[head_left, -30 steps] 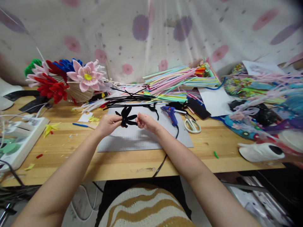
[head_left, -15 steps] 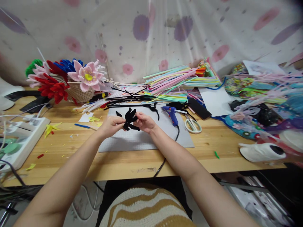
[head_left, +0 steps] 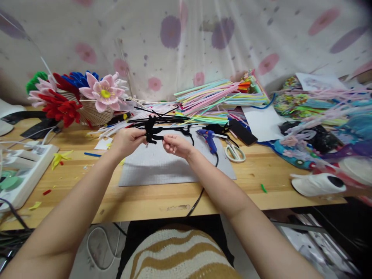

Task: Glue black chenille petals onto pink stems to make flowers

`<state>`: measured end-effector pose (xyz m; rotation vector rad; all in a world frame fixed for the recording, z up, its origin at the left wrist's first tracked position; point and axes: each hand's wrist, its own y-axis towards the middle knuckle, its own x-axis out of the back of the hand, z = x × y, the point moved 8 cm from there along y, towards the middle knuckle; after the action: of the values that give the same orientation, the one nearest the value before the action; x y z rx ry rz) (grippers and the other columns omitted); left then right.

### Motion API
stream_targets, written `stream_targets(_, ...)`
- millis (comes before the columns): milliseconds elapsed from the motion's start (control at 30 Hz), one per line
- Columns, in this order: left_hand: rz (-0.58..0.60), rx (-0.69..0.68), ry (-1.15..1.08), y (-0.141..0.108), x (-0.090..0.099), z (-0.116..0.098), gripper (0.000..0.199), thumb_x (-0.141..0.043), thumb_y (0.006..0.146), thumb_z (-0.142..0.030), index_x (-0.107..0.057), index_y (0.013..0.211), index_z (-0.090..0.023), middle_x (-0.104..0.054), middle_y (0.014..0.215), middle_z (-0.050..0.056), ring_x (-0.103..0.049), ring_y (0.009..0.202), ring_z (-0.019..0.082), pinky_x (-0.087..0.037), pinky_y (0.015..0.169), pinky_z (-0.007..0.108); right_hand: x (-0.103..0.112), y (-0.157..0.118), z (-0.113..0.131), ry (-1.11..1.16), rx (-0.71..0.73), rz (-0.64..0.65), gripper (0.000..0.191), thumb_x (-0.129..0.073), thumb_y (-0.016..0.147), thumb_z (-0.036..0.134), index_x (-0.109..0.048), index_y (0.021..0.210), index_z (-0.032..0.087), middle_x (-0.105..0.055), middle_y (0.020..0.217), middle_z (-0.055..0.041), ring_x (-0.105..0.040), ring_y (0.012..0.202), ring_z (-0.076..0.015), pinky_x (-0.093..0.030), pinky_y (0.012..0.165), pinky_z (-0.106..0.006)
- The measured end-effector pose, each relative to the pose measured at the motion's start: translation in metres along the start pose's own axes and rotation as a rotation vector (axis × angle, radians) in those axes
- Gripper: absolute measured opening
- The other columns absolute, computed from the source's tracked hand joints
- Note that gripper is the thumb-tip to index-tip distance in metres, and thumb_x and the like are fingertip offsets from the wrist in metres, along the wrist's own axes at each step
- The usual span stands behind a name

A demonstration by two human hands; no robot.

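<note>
Held up over the grey mat (head_left: pixel 174 170) is a black pipe-cleaner flower (head_left: pixel 150 131) with several fuzzy petals. My left hand (head_left: pixel 128 142) pinches it from the left side, near its centre. The fingers of my right hand (head_left: pixel 176 145) are closed on the tip of one petal that stretches out to the right. Behind my hands, black pipe cleaners (head_left: pixel 171 120) lie across the back of the mat. To the right of my right hand, a blue glue gun (head_left: pixel 207 140) rests on the mat, and scissors (head_left: pixel 235 152) lie beside it.
Bundles of coloured pipe cleaners (head_left: pixel 209 97) are heaped along the back. Finished fuzzy flowers (head_left: pixel 104 93) stand at the left, behind a white power strip (head_left: pixel 35 170). A black phone (head_left: pixel 242 132) and a white spool-like object (head_left: pixel 318 185) are on the right.
The black flower has turned and risen slightly to the left. My right hand has shifted from near its middle to the end of one petal. The view has moved a little.
</note>
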<state>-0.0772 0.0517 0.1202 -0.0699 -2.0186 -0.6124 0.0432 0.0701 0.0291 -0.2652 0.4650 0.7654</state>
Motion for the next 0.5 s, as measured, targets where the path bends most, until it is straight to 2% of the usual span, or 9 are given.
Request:
stream_targets(133,0.042,-0.012,-0.085,0.008,0.001,-0.007,0.021,-0.053,0.073,-0.028,-0.069,0.064,-0.020,-0.066,0.061,0.000,-0.057,0.058,0.012,-0.039,0.053,0.021,0.001,0.004,0.017,0.106,0.127,-0.035,0.025,-0.064,0.073,0.031,-0.049,0.062,0.015,-0.047,0.046,0.0057,-0.035,0.040,-0.0021,-0.023,0.038,-0.013)
stream_targets(233,0.074,-0.025,-0.229,0.004,-0.007,-0.008,0.025,-0.052,0.076,-0.031,-0.070,0.067,-0.017,-0.066,0.061,0.001,-0.057,0.057,0.012,-0.041,0.053,0.020,0.003,0.006,0.017,0.194,0.181,-0.072,0.025,-0.064,0.074,0.030,-0.045,0.062,0.017,-0.046,0.046,0.0065,-0.034,0.040,-0.0027,-0.024,0.039,-0.014)
stream_targets(333,0.082,-0.010,-0.292,-0.004,-0.015,-0.003,0.025,-0.054,0.075,-0.034,-0.071,0.072,-0.016,-0.066,0.062,0.002,-0.057,0.058,0.012,-0.042,0.054,0.020,0.004,0.003,0.008,0.165,0.143,-0.076,0.029,-0.066,0.072,0.032,-0.043,0.061,0.017,-0.045,0.047,0.0065,-0.034,0.041,-0.0032,-0.024,0.040,-0.015)
stream_targets(500,0.081,0.023,-0.312,-0.015,-0.021,0.005,0.023,-0.056,0.075,-0.032,-0.072,0.073,-0.017,-0.066,0.063,0.003,-0.058,0.059,0.012,-0.043,0.055,0.021,0.004,-0.003,0.003,0.008,0.078,0.039,0.035,-0.066,0.068,0.045,-0.048,0.063,0.016,-0.049,0.048,0.0039,-0.041,0.043,-0.0049,-0.025,0.040,-0.016)
